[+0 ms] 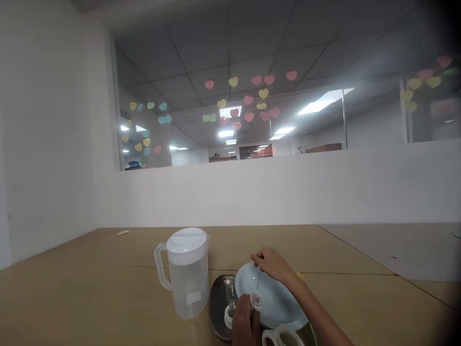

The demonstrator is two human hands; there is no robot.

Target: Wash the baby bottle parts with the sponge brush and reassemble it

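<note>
My right hand (pixel 272 263) is above a pale blue oval dish (pixel 279 305), its fingertips pinched on a thin dark rod (pixel 258 278) that points down. The rod's lower end meets a small clear container with a round rim (pixel 257 301). My left hand (pixel 245 321) is closed around that container, in front of the dish's left edge; the lower part of the container is hidden by the fingers. Close by on the left, a dark metal tray (pixel 215 315) holds a small clear glass piece (pixel 230 287) and a white round-based item (pixel 228 318), partly covered by my left hand.
A lidded plastic pitcher (pixel 189 278) stands left of the tray. A light-coloured cup with a handle (pixel 284 336) is at the bottom edge, beside a green rim (pixel 311 332). A flat pale piece (pixel 123 232) lies far left. Behind the table rises a white wall (pixel 223 192) with a window.
</note>
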